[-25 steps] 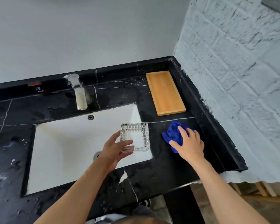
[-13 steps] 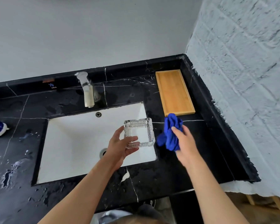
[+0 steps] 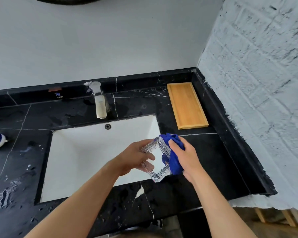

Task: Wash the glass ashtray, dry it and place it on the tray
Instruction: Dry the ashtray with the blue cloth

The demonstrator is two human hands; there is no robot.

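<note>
Blue microfibre cloth (image 3: 173,156), lying on the bench (image 3: 212,162) a second ago, now presses against the glass ashtray (image 3: 157,160), bunched in the right hand (image 3: 187,158). Left hand (image 3: 134,159) fingers pinch the ashtray's opposite edge, holding it tilted over the sink (image 3: 86,152). Drying looks to have begun; the bamboo tray (image 3: 187,105) waits empty nearby.
</note>
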